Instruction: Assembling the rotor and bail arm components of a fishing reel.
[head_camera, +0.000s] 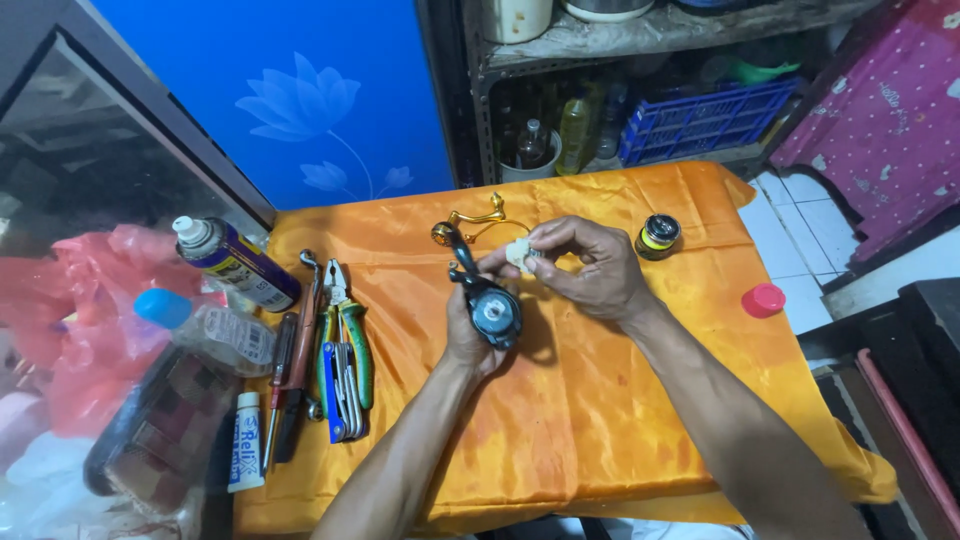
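Both forearms reach forward; left hand (470, 325) curled closed, right hand (590, 265) pinching, fingertips nearly meeting.

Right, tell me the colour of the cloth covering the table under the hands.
The cloth is shiny orange with yellowish patches, seen in the head view.

I am seeing a spray can (237, 263) lying at the cloth's far left corner, its label blue with yellow and red patches. A small white tube (246, 442) with blue print is lying near the left edge, beside a clear bottle (212, 332) wearing a pale label.
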